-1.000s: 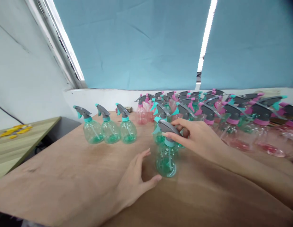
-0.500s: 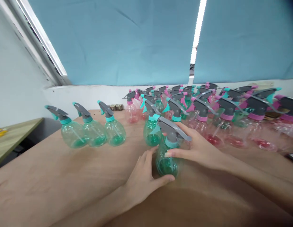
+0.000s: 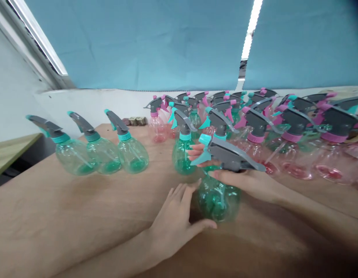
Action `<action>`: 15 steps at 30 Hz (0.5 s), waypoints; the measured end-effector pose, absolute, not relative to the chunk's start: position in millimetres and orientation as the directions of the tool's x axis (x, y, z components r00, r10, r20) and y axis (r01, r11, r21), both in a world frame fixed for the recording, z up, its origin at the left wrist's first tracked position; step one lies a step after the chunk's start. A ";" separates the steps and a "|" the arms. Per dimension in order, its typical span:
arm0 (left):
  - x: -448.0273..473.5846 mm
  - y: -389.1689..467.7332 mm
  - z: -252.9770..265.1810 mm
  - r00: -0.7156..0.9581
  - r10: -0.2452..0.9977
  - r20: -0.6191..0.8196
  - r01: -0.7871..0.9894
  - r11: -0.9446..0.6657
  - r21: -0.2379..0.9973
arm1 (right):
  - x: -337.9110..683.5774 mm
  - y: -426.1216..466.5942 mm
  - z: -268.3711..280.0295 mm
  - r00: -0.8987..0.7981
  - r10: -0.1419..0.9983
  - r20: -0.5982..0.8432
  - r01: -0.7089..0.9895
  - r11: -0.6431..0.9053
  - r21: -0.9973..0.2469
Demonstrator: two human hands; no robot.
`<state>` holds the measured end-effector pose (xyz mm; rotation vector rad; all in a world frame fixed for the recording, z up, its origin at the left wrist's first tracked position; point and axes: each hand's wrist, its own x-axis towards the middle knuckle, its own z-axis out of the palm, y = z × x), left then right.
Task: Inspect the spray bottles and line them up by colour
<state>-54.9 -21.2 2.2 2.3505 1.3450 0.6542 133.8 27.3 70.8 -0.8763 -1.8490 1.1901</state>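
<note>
A green see-through spray bottle [image 3: 221,199] with a grey and turquoise trigger head [image 3: 229,152] is right in front of me. My right hand [image 3: 239,179] is wrapped round its neck from the right, with the thumb on the near side and the fingertips showing behind on the left. The collar is mostly hidden by this hand. Around the lower left side of the bottle curves my left hand [image 3: 176,218], its thumb near the base. Just behind stands another green spray bottle [image 3: 184,156], upright on the wooden table [image 3: 115,216].
Three green spray bottles [image 3: 134,154] stand in a row at the left. A crowd of pink and green spray bottles [image 3: 294,158] fills the back right. Small boxes [image 3: 137,121] sit by the wall. A second table [image 3: 15,152] is at far left.
The held bottle looks larger and lower right, with its trigger head lower over my right hand. My right hand's fingers reach farther behind the neck. The view has shifted slightly.
</note>
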 end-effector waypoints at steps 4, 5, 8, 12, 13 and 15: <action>-57.0 -21.8 -0.6 0.488 0.850 0.197 0.728 -0.521 0.446 | 142.6 26.7 71.6 -0.468 0.863 0.191 0.283 0.351 -0.893; -57.8 -21.7 -1.4 0.495 0.847 0.196 0.732 -0.527 0.432 | 144.7 26.1 71.7 -0.462 0.866 0.190 0.308 0.358 -0.882; -60.4 -21.5 -3.5 0.505 0.839 0.203 0.750 -0.543 0.376 | 149.3 25.5 71.4 -0.439 0.875 0.202 0.367 0.380 -0.849; -63.0 -21.2 -3.6 0.505 0.841 0.195 0.797 -0.541 0.270 | 149.9 28.4 69.5 -0.401 0.872 0.281 0.375 0.436 -0.818; -63.3 -21.1 -3.5 0.505 0.842 0.191 0.804 -0.539 0.250 | 149.1 29.5 68.8 -0.408 0.862 0.302 0.364 0.457 -0.811; -63.6 -20.7 -3.7 0.509 0.840 0.190 0.811 -0.541 0.223 | 147.3 31.0 67.1 -0.427 0.833 0.351 0.350 0.510 -0.786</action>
